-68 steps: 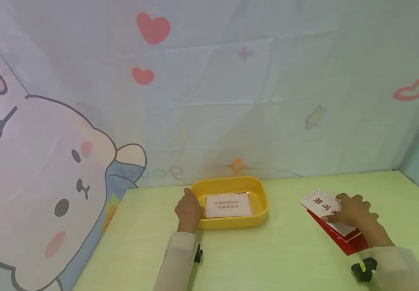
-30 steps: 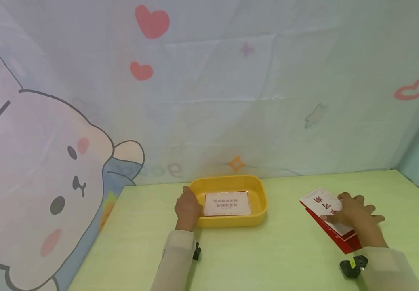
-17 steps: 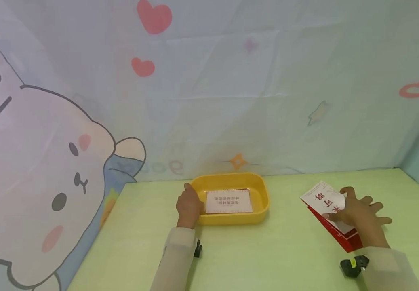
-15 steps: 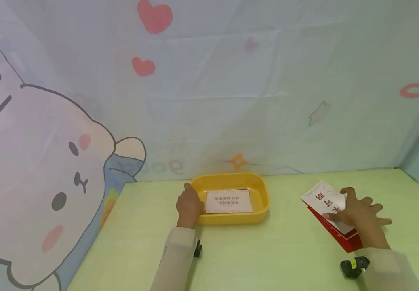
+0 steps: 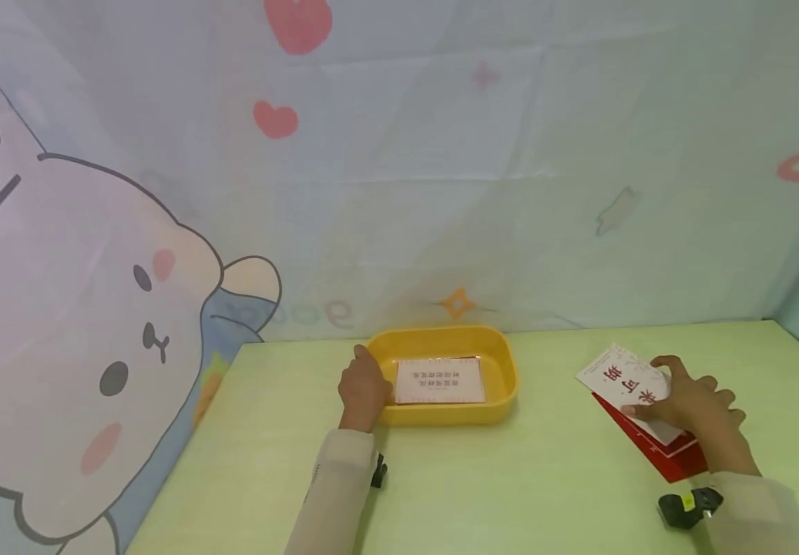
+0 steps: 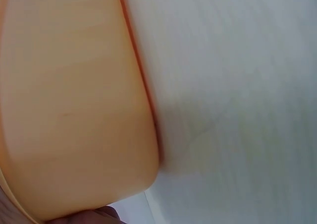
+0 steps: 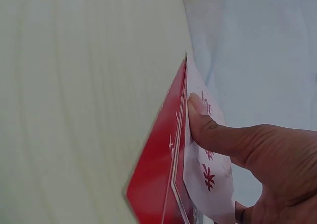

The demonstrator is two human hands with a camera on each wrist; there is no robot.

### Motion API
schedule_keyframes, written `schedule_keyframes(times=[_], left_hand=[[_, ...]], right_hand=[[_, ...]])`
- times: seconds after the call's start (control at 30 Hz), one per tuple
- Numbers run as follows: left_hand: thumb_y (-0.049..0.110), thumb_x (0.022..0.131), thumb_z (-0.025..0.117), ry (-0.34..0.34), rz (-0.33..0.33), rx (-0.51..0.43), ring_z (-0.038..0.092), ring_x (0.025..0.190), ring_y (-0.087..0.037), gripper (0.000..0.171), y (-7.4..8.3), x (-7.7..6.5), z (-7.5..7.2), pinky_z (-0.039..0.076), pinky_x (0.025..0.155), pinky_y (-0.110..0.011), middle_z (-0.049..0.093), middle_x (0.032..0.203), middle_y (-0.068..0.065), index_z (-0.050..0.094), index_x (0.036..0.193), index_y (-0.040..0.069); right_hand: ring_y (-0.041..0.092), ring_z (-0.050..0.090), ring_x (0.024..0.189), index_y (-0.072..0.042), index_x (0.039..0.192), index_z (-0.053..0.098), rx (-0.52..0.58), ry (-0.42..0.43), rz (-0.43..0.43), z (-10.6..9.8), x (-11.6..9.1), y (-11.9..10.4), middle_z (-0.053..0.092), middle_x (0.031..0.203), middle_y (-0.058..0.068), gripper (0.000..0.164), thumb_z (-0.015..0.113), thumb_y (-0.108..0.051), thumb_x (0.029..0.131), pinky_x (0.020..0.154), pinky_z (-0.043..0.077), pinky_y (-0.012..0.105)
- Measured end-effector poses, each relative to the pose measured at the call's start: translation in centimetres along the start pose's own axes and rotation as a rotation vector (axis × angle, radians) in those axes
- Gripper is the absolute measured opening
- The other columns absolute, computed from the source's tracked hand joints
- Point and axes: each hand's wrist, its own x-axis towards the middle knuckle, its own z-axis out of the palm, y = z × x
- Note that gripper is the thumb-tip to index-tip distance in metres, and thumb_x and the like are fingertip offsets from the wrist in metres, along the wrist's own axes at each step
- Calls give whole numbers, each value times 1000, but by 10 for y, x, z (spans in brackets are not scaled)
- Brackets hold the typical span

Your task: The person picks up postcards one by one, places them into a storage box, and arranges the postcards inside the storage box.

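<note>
In the head view my left hand (image 5: 363, 389) grips the left end of a yellow tray (image 5: 444, 416). A white printed card (image 5: 439, 381) lies in it, with a thin red edge showing behind. My right hand (image 5: 693, 401) pinches a white card (image 5: 624, 378) with red characters between thumb and fingers. Beneath it are red cards (image 5: 669, 456), fanned slightly out of line. In the right wrist view the thumb (image 7: 210, 130) presses on the white card's face, and the card bows away from the red ones (image 7: 156, 164). The left wrist view shows mainly the tray's outer wall (image 6: 79, 95).
A light green table (image 5: 510, 493) lies under everything. Behind its back edge hangs a pale curtain (image 5: 427, 193) printed with hearts and a large cartoon animal. Black wrist-worn devices (image 5: 690, 507) sit at both sleeves.
The right hand's spread fingers have drawn in, and the white card has shifted against the red cards, showing more red below. The left hand stays on the tray. The head view has shifted slightly.
</note>
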Motion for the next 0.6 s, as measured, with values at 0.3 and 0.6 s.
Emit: schedule_keyframes(times=[0.3, 0.6], left_hand=[[10, 79, 76, 11, 7, 15, 69, 75, -36, 51, 2, -1, 0, 57, 61, -45, 67, 86, -20, 44, 117, 0], [7, 80, 73, 18, 4, 15, 69, 72, -35, 45, 1, -1, 1, 56, 59, -45, 67, 84, -20, 45, 114, 0]], right_hand=[[56, 39, 89, -1, 147, 19, 12, 39, -60, -3, 3, 1, 29, 105, 43, 103, 84, -34, 73, 69, 46, 60], [56, 44, 93, 4, 147, 23, 11, 31, -109, -10, 6, 0, 30, 121, 51, 91, 78, -23, 79, 80, 50, 69]])
